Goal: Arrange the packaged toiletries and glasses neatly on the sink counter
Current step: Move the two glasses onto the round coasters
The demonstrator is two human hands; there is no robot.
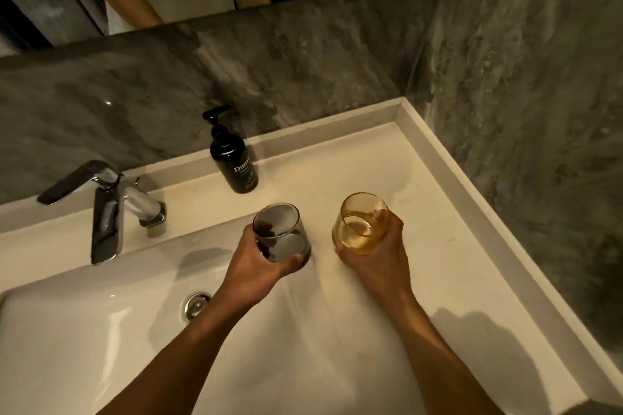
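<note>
On the pale stone sink counter, right of the basin, your left hand wraps a smoky grey glass tumbler and your right hand an amber glass tumbler (both seemingly resting on the counter). A black pump bottle stands behind.

Tap left behind the basin, pump bottle at the desk back, two glasses side by side before it
</note>
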